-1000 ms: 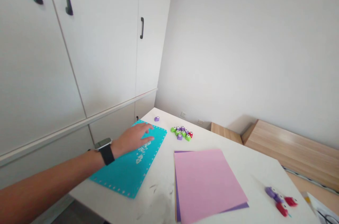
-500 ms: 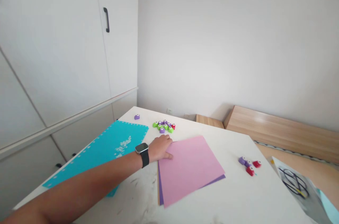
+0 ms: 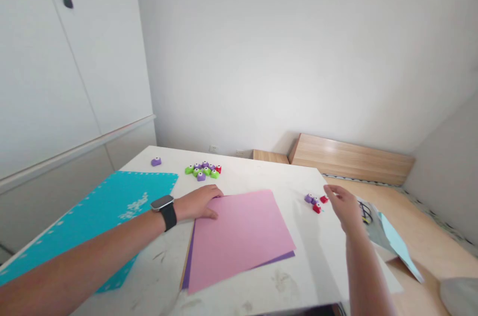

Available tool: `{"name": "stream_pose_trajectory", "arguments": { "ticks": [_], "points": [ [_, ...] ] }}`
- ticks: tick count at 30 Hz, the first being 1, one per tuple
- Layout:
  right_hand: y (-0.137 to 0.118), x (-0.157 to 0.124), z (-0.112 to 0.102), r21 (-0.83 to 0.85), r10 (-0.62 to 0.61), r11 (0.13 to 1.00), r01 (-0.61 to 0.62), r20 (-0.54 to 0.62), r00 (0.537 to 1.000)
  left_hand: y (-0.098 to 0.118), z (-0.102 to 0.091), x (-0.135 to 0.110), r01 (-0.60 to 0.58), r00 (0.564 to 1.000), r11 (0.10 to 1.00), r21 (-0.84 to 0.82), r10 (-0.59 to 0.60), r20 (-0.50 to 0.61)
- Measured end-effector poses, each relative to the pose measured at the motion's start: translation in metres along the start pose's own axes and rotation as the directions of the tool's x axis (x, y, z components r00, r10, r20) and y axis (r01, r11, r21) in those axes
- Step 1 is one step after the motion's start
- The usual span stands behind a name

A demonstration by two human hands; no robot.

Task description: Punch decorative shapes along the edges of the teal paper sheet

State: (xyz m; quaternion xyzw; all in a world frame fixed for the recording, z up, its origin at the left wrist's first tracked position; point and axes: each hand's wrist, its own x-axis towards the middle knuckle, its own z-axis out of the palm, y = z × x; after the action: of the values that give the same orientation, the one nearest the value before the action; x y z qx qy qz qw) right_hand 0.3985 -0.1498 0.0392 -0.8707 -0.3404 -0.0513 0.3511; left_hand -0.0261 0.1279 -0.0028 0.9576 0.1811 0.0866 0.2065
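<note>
My left hand (image 3: 199, 202), with a black watch on its wrist, rests on the far left corner of a pink paper sheet (image 3: 239, 236) that tops a small stack on the white table (image 3: 328, 261); its fingers lie flat. My right hand (image 3: 345, 204) hovers open above the table's right side, just right of a small cluster of purple and red craft punches (image 3: 315, 201), holding nothing. A purple sheet (image 3: 278, 257) peeks out under the pink one.
A teal sheet with punched edges (image 3: 108, 206) lies at the left. A group of green, purple and red punches (image 3: 203, 170) and a lone purple punch (image 3: 156, 161) sit at the far side. A clear bag (image 3: 384, 234) overhangs the right edge. White cupboards stand at the left.
My left hand left the teal sheet and settled on the pink sheet's corner. My right hand has come into view near the right-hand punches. The view swung right.
</note>
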Motion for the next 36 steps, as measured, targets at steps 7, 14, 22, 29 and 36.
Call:
{"name": "stream_pose_trajectory", "arguments": {
  "ticks": [7,14,22,29,36],
  "points": [
    [0.029,0.01,0.04,-0.113,0.072,0.992,-0.055,0.15,0.986,-0.004,0.012,-0.017,0.307,0.95,0.936,0.175,-0.29,-0.114],
    [0.042,0.009,0.057,-0.115,0.076,0.992,-0.054,0.193,0.978,-0.004,0.011,-0.018,0.281,0.957,0.952,0.119,-0.268,-0.113],
    [0.003,-0.001,0.067,0.043,-0.022,0.999,0.012,0.239,0.971,0.012,0.005,-0.02,0.32,0.94,0.934,0.16,-0.292,-0.175],
    [-0.157,-0.038,0.134,0.662,-0.372,0.747,0.061,0.339,0.864,0.009,0.008,-0.022,0.342,0.933,0.935,0.099,-0.325,-0.151],
    [-0.221,-0.087,0.235,0.73,-0.323,0.683,0.016,0.282,0.904,0.011,0.009,-0.02,0.36,0.922,0.929,0.083,-0.34,-0.187]
  ]
}}
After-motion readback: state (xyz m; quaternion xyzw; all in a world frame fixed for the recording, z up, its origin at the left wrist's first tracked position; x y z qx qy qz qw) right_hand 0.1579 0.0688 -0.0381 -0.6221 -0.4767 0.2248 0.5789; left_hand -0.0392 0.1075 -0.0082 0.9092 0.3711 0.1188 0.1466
